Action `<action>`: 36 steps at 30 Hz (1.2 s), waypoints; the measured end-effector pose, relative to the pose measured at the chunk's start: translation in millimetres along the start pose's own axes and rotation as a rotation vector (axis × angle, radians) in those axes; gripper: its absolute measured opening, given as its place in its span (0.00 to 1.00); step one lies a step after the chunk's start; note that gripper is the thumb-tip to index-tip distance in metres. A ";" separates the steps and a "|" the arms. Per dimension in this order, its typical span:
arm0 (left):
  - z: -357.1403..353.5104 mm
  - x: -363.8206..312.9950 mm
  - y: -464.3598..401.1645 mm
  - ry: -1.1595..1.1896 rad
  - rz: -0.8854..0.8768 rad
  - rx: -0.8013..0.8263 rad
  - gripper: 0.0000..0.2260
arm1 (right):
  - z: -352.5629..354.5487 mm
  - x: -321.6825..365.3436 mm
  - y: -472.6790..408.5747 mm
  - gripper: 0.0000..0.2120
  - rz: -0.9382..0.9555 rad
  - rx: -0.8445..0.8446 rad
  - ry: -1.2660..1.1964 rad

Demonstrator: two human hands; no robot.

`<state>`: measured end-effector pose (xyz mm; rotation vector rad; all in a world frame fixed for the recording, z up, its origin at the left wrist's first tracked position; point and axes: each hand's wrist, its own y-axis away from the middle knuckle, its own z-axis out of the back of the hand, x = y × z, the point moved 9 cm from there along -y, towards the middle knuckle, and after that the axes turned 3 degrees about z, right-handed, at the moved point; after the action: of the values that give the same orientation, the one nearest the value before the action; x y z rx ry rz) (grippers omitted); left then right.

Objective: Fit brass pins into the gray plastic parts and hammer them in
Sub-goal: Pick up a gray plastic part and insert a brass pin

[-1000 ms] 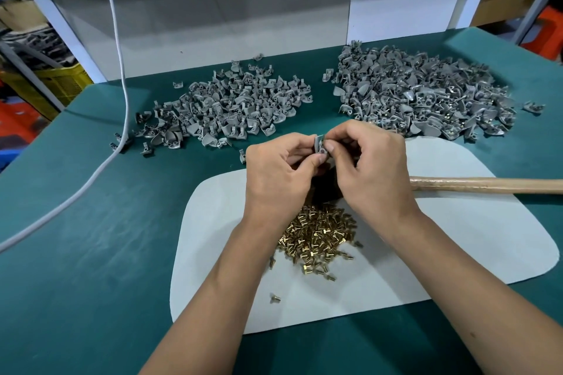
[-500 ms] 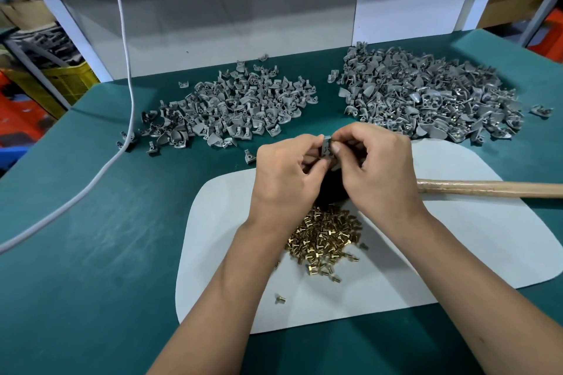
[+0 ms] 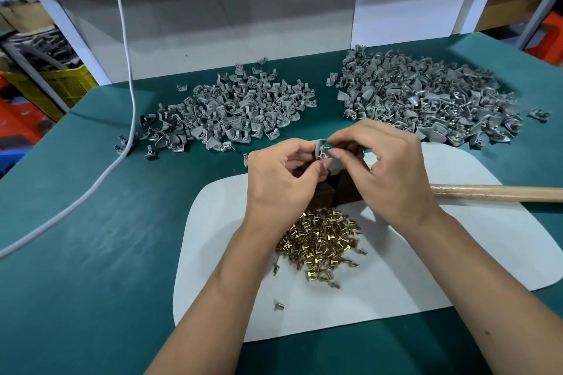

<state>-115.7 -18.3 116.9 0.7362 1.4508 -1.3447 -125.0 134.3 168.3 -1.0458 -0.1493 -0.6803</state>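
Observation:
My left hand pinches a small gray plastic part above the white mat. My right hand pinches a brass pin whose tip sits at the part. Below my hands a heap of brass pins lies on the mat. The hammer's dark head shows between my wrists, and its wooden handle runs off to the right. Two piles of gray parts lie on the green table: a left pile and a larger right pile.
A white cable hangs down at the left and trails across the green table. A single brass pin lies apart near the mat's front edge. A gray wall and white frame posts stand behind the table. Yellow and orange crates sit beyond its left edge.
My right hand's fingers have drawn back slightly, so the brass pin now shows at the gray part. Both hands stay together above the mat.

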 end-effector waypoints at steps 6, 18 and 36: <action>-0.1 -7.4 0.8 0.000 -0.031 0.059 0.07 | 3.6 0.4 0.4 0.02 0.015 -0.030 -0.002; 4.2 -12.1 -5.0 0.146 -0.010 0.077 0.11 | -1.5 -8.9 1.8 0.02 -0.166 -0.003 -0.148; -0.3 5.1 -3.9 0.410 0.183 0.192 0.09 | -3.7 0.7 -3.5 0.02 0.001 0.102 -0.075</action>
<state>-121.0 -19.7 113.6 1.2979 1.5335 -1.2485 -127.2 129.7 169.3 -0.9734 -0.2465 -0.6263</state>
